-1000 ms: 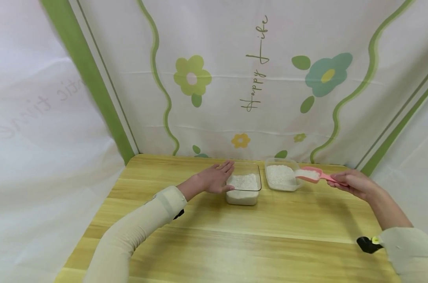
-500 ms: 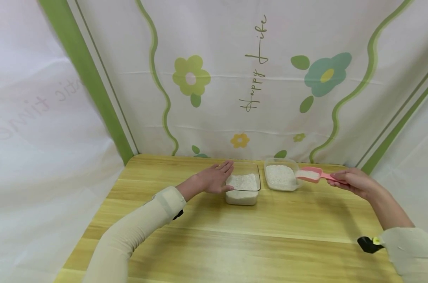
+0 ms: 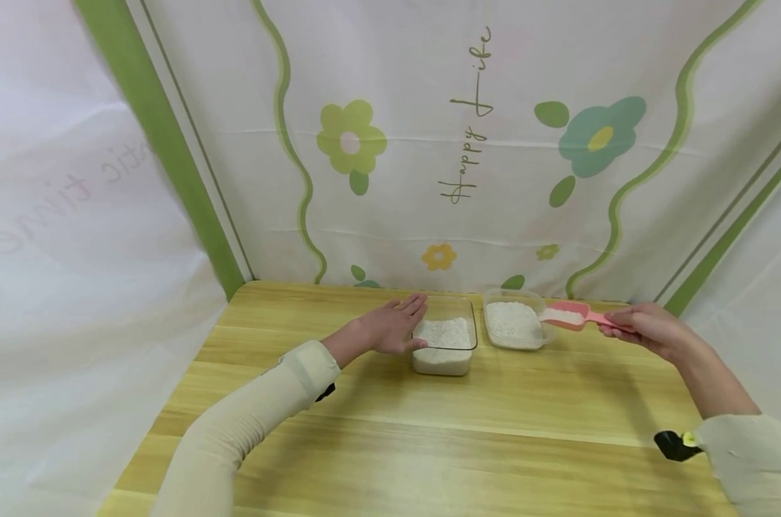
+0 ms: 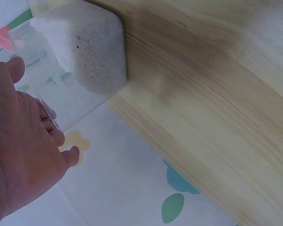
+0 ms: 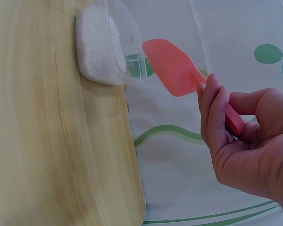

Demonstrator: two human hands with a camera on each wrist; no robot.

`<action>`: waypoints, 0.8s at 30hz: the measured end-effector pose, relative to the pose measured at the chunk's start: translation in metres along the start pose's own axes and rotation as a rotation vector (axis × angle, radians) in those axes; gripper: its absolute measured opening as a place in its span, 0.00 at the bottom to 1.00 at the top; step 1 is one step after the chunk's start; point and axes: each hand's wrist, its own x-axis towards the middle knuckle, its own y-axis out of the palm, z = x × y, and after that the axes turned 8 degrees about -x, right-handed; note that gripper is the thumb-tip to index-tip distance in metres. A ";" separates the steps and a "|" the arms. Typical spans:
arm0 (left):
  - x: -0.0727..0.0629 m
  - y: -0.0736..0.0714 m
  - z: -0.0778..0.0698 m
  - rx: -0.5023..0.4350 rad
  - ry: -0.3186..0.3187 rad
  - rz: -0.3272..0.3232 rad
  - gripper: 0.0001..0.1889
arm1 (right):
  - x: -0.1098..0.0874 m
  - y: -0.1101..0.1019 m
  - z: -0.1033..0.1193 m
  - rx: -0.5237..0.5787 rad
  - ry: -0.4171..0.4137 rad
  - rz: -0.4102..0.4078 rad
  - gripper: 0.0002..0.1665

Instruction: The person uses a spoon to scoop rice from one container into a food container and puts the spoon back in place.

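Pink plastic makes up the scoop point(image 3: 582, 317), which hangs at the right side of a clear tub point(image 3: 540, 342), its tip overlapping the rim in the head view. Any sideways tilt could send its load of white powder point(image 3: 563, 315) over the edge and onto the wooden table point(image 3: 403, 452), since the blade appears shallow and only partly above the opening. A knock of the tip against the rim might jolt powder loose too, and the thin-looking tub, which neither hand touches, could slide or tip from such a bump. On the other side, a hard push on the clear container point(image 3: 442, 367) might shift it toward the tub, which stands just beside it.

The right hand point(image 3: 654, 332) comes in from the right with fingers curled together round the scoop's handle and the thumb closing the grip; the right-wrist view shows it well behind the blade, so a small turn of the wrist would probably swing the tip a good deal. The left arm reaches forward across the table, and the left hand point(image 3: 393, 329) rests at the container's left rim, palm down, fingers extended side by side and thumb spread from them along the near edge. How firmly it presses there cannot be told.
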 end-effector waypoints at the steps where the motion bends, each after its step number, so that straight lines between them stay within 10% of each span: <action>1: 0.000 0.000 0.000 -0.001 0.001 -0.002 0.44 | -0.001 0.001 0.001 -0.016 -0.002 -0.010 0.17; 24: 0.001 0.000 -0.001 -0.010 -0.003 0.003 0.44 | -0.004 0.030 0.033 -0.422 -0.075 -0.142 0.31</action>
